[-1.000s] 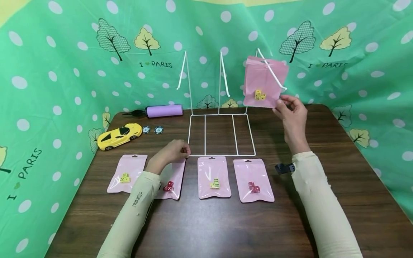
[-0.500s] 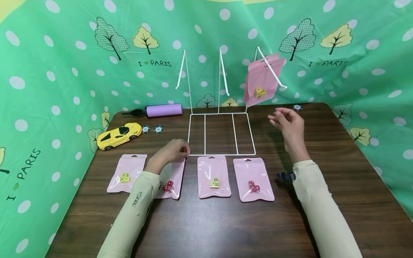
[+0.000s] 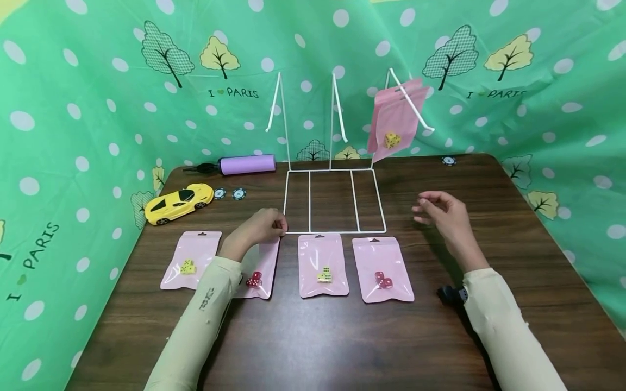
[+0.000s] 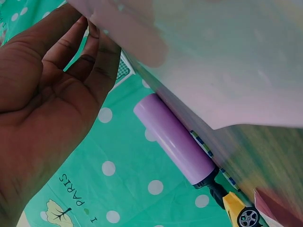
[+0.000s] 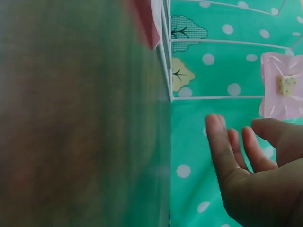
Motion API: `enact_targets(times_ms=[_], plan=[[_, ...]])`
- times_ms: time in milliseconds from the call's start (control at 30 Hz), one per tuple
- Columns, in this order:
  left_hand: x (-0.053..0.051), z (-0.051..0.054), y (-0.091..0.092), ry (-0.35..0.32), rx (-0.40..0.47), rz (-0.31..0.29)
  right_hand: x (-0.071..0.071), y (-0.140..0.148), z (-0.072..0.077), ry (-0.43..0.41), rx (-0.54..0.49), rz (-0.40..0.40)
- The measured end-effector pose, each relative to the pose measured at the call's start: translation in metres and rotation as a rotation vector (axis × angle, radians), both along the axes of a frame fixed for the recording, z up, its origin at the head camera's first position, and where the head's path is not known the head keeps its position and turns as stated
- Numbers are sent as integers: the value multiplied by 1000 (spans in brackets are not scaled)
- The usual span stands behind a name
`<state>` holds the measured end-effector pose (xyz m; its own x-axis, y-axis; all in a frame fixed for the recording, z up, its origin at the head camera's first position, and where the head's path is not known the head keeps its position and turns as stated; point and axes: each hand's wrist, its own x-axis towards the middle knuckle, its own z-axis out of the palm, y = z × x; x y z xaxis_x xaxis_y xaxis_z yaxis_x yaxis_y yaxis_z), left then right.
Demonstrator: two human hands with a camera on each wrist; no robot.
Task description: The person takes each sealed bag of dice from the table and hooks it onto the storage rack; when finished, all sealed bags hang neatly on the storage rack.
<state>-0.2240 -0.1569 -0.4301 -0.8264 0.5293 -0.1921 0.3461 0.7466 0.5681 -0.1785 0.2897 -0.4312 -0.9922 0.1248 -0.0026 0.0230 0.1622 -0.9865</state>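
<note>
In the head view my left hand (image 3: pixel 260 227) pinches the front left corner of a white wire display rack (image 3: pixel 335 170), just above a pink pouch with red dice (image 3: pixel 266 266). The left wrist view has that hand's fingertips partly hidden behind pink plastic. My right hand (image 3: pixel 447 220) hovers right of the rack, fingers loosely bent and holding nothing. From the rack's right hook hang pink pouches (image 3: pixel 402 118), the front one with yellow dice, turned sideways. On the table lie more pink pouches: one with yellow dice (image 3: pixel 198 252), one with yellow-green dice (image 3: pixel 313 252), one with red dice (image 3: pixel 374 258).
A yellow toy car (image 3: pixel 178 203), a purple hand pump (image 3: pixel 248 164) and two poker chips (image 3: pixel 238 194) lie at the back left. Another chip (image 3: pixel 448 161) sits near the back right edge. The rack's left hook (image 3: pixel 274 103) and middle hook (image 3: pixel 339 108) jut forward bare.
My right hand has let go of the hanging pouch and drawn back down and to the right. The pouch has swung sideways on the hook. My left hand stays in place.
</note>
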Motion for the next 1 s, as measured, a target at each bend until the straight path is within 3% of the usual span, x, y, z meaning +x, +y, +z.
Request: enact_targets(times_ms=[267, 533, 767, 1000], plan=[[2, -3, -1, -65, -5, 35, 28, 9, -8, -75, 133, 152], [-1, -1, 2, 22, -14, -8, 51, 11, -9, -130, 220, 223], [-3, -1, 2, 14, -11, -15, 68, 10, -14, -206, 209, 300], [-2, -4, -1, -5, 4, 12, 73, 11, -13, -259, 213, 364]])
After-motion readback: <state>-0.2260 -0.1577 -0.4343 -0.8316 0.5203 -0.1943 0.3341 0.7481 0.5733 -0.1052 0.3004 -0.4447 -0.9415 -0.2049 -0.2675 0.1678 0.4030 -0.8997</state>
